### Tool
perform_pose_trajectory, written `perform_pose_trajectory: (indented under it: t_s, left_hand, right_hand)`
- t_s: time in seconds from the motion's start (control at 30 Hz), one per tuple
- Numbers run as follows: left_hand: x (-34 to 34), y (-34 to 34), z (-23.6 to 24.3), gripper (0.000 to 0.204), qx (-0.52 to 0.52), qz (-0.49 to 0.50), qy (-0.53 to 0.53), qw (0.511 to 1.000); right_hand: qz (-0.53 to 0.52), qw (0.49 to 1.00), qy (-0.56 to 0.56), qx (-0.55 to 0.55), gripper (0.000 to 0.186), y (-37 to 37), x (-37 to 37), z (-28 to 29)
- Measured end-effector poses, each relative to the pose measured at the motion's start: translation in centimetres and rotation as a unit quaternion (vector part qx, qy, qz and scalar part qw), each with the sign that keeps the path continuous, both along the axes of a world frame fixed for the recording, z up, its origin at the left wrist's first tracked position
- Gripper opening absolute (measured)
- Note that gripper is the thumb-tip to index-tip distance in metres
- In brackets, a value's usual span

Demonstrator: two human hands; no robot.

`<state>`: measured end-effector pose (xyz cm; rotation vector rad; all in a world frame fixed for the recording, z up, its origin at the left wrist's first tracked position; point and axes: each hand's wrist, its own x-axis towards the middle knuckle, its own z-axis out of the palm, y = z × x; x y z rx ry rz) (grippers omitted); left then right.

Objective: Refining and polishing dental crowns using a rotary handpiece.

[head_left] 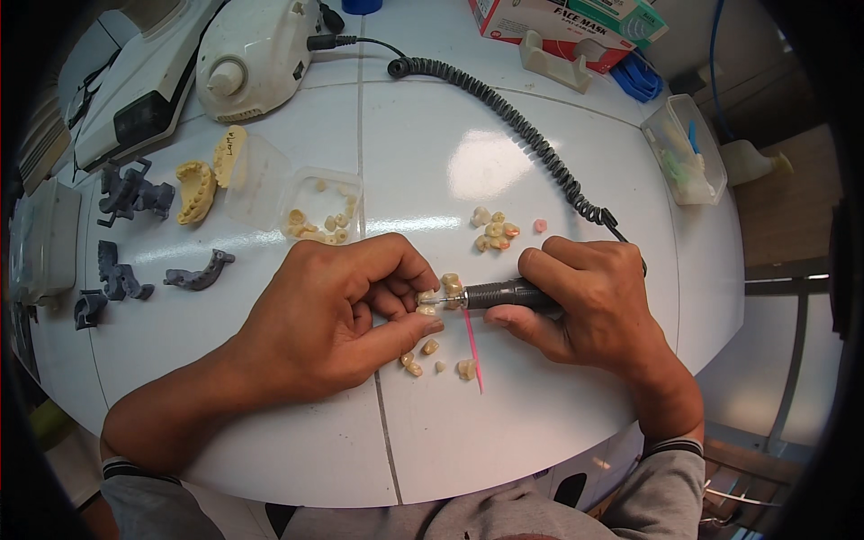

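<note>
My left hand (351,315) pinches a small tooth-coloured dental piece (427,308) between thumb and fingers. My right hand (580,306) grips a dark rotary handpiece (504,294), whose metal tip reaches to the piece. Right beside the tip sits another tooth-coloured piece (452,281). A few similar pieces (431,346) lie just below my hands, near a thin pink stick (475,355). Behind my right hand is a small cluster of tooth pieces (495,236) with a pink piece (540,225).
A clear container of small pieces (358,193), yellow casts (194,189) and grey models (126,286) lie left. The white control unit (243,63) and coiled cable (504,110) are behind. A plastic box (684,171) and boxes (576,27) stand right and back on the tiled worktop (315,450).
</note>
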<state>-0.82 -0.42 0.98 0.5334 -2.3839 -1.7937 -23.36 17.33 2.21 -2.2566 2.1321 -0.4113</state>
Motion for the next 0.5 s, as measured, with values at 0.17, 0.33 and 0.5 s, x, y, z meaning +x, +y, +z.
perform_pose_trajectory:
  t_s: [0.17,0.33,0.5]
  left_hand:
    - [0.05,0.1,-0.15,0.025,-0.01,-0.002,0.017,1.0]
    - [0.02,0.02,-0.19,0.025,-0.01,-0.005,0.012,1.0]
    - [-0.1,0.02,-0.01,0.024,0.004,-0.003,0.004,1.0]
  right_hand:
    - [0.0,1.0,0.005,0.004,0.046,-0.04,0.14,0.02]
    - [-0.001,1.0,0.011,0.003,0.047,-0.06,0.24,0.1]
    - [-0.002,1.0,0.013,0.006,0.047,-0.02,0.19,0.12]
